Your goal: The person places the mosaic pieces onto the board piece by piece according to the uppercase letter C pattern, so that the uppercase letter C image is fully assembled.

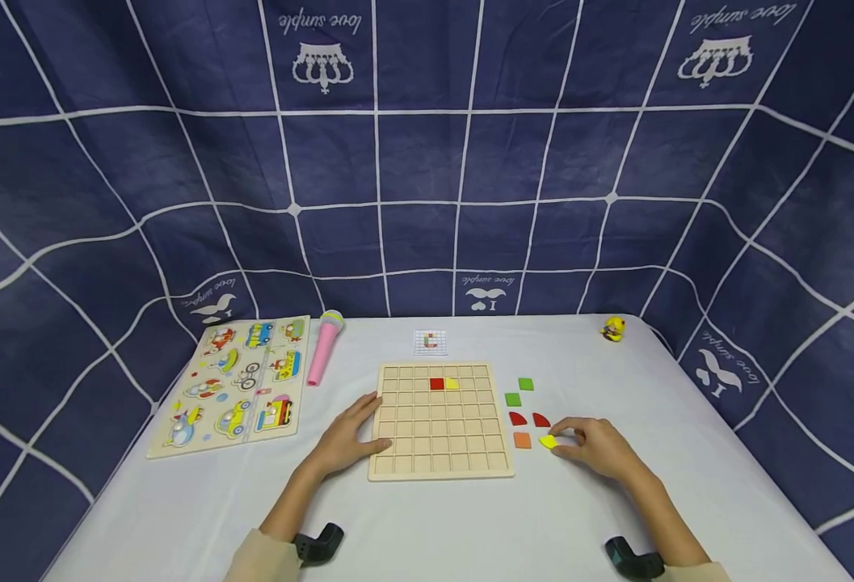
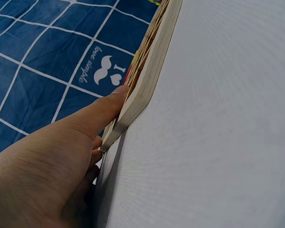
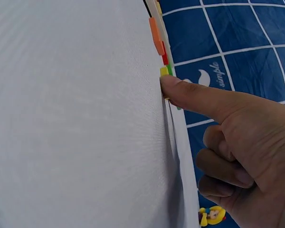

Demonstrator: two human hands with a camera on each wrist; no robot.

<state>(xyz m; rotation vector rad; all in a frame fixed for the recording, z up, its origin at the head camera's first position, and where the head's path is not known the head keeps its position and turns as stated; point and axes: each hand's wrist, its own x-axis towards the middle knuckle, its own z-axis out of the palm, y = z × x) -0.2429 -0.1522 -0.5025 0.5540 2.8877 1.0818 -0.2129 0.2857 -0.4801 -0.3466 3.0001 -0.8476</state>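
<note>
Head view looks forward and down at the table — wrist views, close in, share the curtain.

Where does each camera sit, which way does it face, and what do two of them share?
Head: worn on the head, facing forward and down at the grid board; left hand, right hand, forearms and sleeves show.
Left wrist: worn there, facing along the left hand to the board's edge, with curtain beyond; only that hand shows.
Right wrist: worn there, facing along the right hand, which pinches the yellow piece; only that hand shows.
Shared: head and right wrist both show the yellow figurine.
</note>
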